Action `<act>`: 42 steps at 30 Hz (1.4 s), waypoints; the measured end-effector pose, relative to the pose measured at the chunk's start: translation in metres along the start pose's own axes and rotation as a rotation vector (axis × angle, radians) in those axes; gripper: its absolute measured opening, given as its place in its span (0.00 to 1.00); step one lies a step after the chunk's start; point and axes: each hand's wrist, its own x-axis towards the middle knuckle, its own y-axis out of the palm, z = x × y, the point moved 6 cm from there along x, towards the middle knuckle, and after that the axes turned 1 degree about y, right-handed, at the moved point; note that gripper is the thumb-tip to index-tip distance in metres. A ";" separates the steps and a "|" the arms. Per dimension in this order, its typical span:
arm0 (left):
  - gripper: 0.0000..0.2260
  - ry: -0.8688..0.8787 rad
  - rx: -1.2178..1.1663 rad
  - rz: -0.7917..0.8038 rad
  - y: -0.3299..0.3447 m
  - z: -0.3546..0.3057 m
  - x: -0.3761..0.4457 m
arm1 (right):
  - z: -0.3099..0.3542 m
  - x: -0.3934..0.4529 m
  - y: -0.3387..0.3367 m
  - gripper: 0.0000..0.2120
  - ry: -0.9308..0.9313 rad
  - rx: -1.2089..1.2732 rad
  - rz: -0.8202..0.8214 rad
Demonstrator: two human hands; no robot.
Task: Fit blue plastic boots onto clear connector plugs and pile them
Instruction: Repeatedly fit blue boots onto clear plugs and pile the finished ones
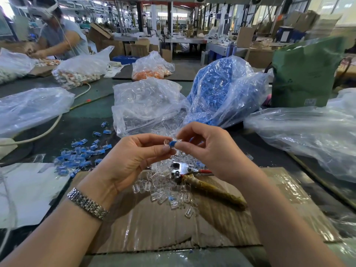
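- My left hand (134, 153) pinched a clear connector plug (166, 142) between thumb and fingertips, the other fingers loosely curled.
- My right hand (202, 145) pinched a blue boot (172, 144) at its fingertips, touching the plug's end between the two hands.
- I judged the fit barely begun; to do it well I needed the boot square to the plug, pushing straight, not twisting.
- Below both hands lay loose clear plugs (165, 191) on the cardboard (154, 228), beside a cutter (185, 169).
- The finished pile (81, 155) lay on the surface (84, 120) left of my left hand, where I expected this one to go.
- Beyond the right hand stood the bag of blue boots (221, 87).
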 end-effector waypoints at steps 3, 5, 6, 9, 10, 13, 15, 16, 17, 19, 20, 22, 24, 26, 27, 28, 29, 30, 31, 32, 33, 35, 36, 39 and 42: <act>0.11 0.007 -0.002 -0.014 -0.005 -0.001 0.000 | -0.019 -0.006 -0.009 0.18 0.177 -0.252 0.215; 0.12 0.016 -0.021 -0.034 -0.007 -0.001 0.001 | -0.029 -0.017 -0.006 0.23 0.260 -0.486 0.443; 0.12 0.018 -0.036 -0.041 -0.007 -0.001 0.001 | -0.032 -0.021 -0.003 0.26 0.279 -0.570 0.520; 0.11 0.011 -0.078 -0.052 -0.009 -0.001 0.002 | -0.034 -0.022 0.004 0.28 0.303 -0.658 0.558; 0.10 0.010 -0.090 -0.056 -0.009 -0.001 0.002 | -0.034 -0.022 0.005 0.27 0.301 -0.671 0.550; 0.08 0.020 -0.115 -0.070 -0.011 -0.002 0.003 | -0.031 -0.019 0.007 0.18 0.273 -0.668 0.510; 0.08 0.035 -0.127 -0.095 -0.013 -0.003 0.004 | -0.030 -0.018 0.006 0.12 0.275 -0.587 0.470; 0.08 0.043 -0.138 -0.109 -0.014 -0.004 0.004 | -0.030 -0.017 0.003 0.11 0.291 -0.522 0.445; 0.08 0.051 -0.153 -0.121 -0.015 -0.004 0.005 | -0.031 -0.017 0.000 0.10 0.310 -0.453 0.420; 0.08 0.065 -0.176 -0.133 -0.017 -0.006 0.005 | -0.030 -0.016 -0.005 0.07 0.329 -0.333 0.373; 0.08 0.071 -0.175 -0.133 -0.017 -0.006 0.005 | -0.030 -0.014 -0.007 0.08 0.323 -0.293 0.354; 0.08 0.082 -0.148 -0.130 -0.017 -0.007 0.005 | -0.026 -0.012 -0.007 0.09 0.295 -0.237 0.356; 0.08 0.092 -0.113 -0.118 -0.013 -0.006 0.004 | -0.023 -0.012 -0.002 0.15 0.294 -0.167 0.389; 0.09 0.102 -0.089 -0.100 -0.008 -0.005 0.004 | -0.022 -0.014 0.002 0.17 0.308 -0.105 0.416; 0.09 0.106 -0.079 -0.091 -0.006 -0.005 0.003 | -0.021 -0.015 0.004 0.16 0.320 -0.067 0.420; 0.09 0.108 -0.069 -0.082 -0.004 -0.005 0.003 | -0.021 -0.015 0.005 0.16 0.334 -0.022 0.417; 0.09 0.109 -0.057 -0.074 -0.003 -0.005 0.003 | -0.020 -0.016 0.006 0.16 0.344 0.018 0.414; 0.10 0.113 -0.045 -0.070 -0.002 -0.005 0.003 | -0.019 -0.016 0.006 0.15 0.353 0.046 0.414; 0.10 0.120 -0.035 -0.067 -0.001 -0.005 0.003 | -0.018 -0.017 0.007 0.15 0.356 0.063 0.418; 0.11 0.129 -0.026 -0.066 -0.001 -0.005 0.003 | -0.017 -0.017 0.008 0.14 0.356 0.075 0.422; 0.11 0.139 -0.014 -0.066 0.000 -0.005 0.003 | -0.016 -0.018 0.008 0.13 0.351 0.084 0.424; 0.11 0.163 0.033 -0.067 0.001 -0.006 0.002 | -0.013 -0.019 0.009 0.13 0.346 0.091 0.423; 0.11 0.179 0.064 -0.070 0.002 -0.006 0.002 | -0.013 -0.019 0.009 0.13 0.346 0.087 0.421; 0.10 0.228 0.158 -0.073 0.001 -0.010 0.001 | -0.012 -0.019 0.009 0.13 0.346 0.065 0.421; 0.09 0.269 0.223 -0.064 0.003 -0.011 0.000 | -0.013 -0.019 0.010 0.14 0.349 0.037 0.432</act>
